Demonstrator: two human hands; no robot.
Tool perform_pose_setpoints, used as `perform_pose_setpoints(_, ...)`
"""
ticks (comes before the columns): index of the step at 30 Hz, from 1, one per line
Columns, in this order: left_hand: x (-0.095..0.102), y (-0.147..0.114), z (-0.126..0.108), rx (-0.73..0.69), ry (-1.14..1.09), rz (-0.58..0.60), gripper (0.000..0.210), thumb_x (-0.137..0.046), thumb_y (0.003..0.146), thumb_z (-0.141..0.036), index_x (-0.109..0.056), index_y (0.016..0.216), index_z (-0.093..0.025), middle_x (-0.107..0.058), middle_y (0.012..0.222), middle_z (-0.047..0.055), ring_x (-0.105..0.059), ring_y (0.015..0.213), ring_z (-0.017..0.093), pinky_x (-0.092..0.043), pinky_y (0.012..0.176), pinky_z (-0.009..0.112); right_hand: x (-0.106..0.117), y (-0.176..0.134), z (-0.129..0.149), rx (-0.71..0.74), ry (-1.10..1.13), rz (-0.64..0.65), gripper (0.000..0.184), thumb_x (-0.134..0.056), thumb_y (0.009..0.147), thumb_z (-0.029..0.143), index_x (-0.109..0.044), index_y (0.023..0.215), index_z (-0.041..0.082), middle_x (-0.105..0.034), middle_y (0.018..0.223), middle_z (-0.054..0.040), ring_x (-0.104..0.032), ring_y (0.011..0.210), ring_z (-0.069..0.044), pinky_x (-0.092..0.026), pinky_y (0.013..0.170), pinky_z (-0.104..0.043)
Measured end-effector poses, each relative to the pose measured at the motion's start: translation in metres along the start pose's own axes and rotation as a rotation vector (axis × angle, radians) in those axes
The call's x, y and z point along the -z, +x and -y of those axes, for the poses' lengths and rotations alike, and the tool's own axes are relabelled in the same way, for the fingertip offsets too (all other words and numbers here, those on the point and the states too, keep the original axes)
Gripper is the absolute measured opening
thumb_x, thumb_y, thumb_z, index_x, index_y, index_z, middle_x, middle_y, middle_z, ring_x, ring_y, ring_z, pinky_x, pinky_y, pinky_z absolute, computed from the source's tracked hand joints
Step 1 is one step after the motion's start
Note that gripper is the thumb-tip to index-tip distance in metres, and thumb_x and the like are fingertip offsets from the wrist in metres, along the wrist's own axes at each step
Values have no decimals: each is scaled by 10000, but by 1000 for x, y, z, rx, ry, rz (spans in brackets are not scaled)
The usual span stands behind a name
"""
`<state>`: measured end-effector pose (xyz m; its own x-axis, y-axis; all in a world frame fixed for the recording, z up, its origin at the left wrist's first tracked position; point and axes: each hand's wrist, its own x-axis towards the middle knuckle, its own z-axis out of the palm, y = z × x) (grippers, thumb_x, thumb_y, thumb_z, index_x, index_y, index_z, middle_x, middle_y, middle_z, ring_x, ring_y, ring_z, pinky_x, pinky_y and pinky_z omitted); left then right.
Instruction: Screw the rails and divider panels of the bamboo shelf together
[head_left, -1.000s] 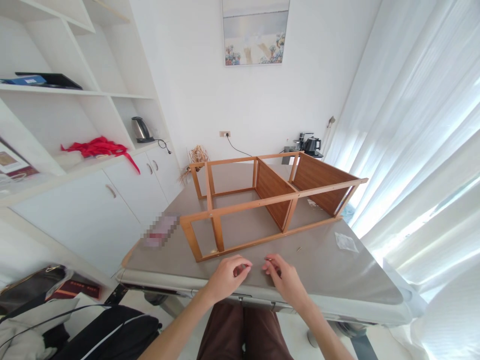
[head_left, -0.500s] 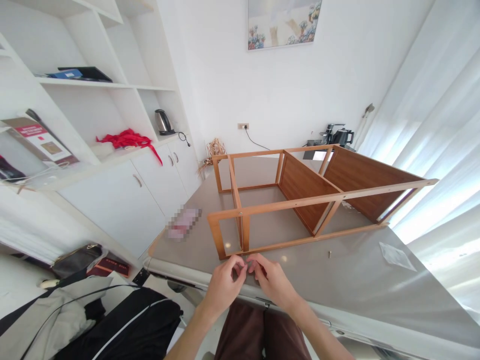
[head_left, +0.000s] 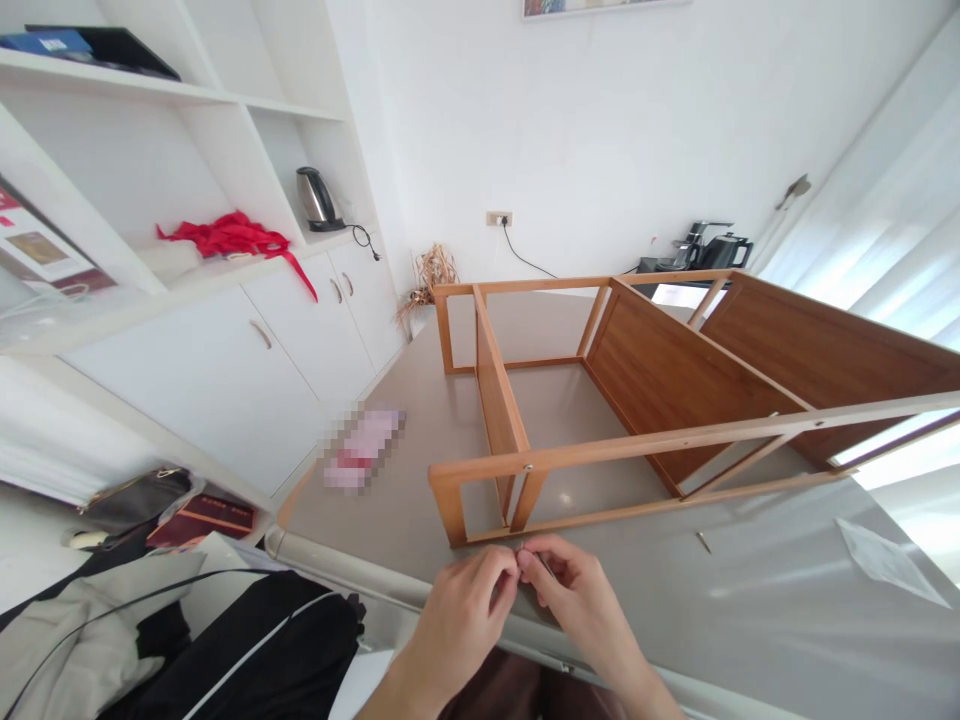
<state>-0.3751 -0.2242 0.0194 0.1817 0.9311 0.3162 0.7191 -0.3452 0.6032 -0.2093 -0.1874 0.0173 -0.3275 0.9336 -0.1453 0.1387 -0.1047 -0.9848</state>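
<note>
My left hand and my right hand meet fingertip to fingertip just above the front edge of the grey table. Both are closed in a pinch. A small, thin, dark thing shows among the right fingers, too small to name; what the left fingertips pinch is hidden. Just beyond my hands lies a wooden shelf frame on its side, with brown panels between its rails. A screw head shows in the near upper rail. Right of my hands, a loose metal screw or bolt lies on the tabletop.
A clear plastic bag lies on the table at right. A blurred pinkish item is at left. Beyond stand white cabinets with an electric kettle and red cloth. Dark clothing is piled at lower left.
The view has tilted down and come closer to the table, so the frame looks larger. My hands stay pinched together near the table edge, the right fingers turned slightly.
</note>
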Motion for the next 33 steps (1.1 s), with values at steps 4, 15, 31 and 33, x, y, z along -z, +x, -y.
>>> perform_pose_setpoints(4, 8, -11, 3, -11, 26, -4, 74, -501, 994, -276, -564, 953, -275, -713, 766, -9, -697, 656, 168, -517, 630, 276, 5, 2, -2, 83, -242, -98, 367, -577, 906, 545, -678, 861, 195, -614, 660, -3, -535, 588, -132, -430, 544, -224)
perform_pose_setpoints(15, 110, 60, 68, 197, -212, 174, 116, -539, 842, -270, -603, 935, -243, -693, 818, -10, -645, 699, 152, -509, 657, 250, -2, 6, -14, 416, -729, -174, 140, -466, 993, 302, -551, 893, 253, -591, 685, 24, -556, 553, -122, -436, 541, -220)
perform_pose_setpoints(31, 67, 119, 61, -20, -150, 525, 211, -749, 773, -433, -724, 857, -242, -715, 717, -28, -625, 619, 143, -422, 566, 221, -6, 1, -22, 438, -801, -269, 105, -523, 963, 304, -588, 885, 277, -596, 642, 20, -533, 486, -128, -478, 539, -245)
perform_pose_setpoints(33, 65, 117, 65, -33, -154, 506, 221, -743, 784, -442, -721, 893, -250, -714, 718, -38, -629, 619, 138, -428, 581, 224, -7, -1, -30, 436, -829, -295, 139, -524, 951, 317, -607, 844, 285, -586, 602, 16, -535, 473, -136, -486, 528, -252)
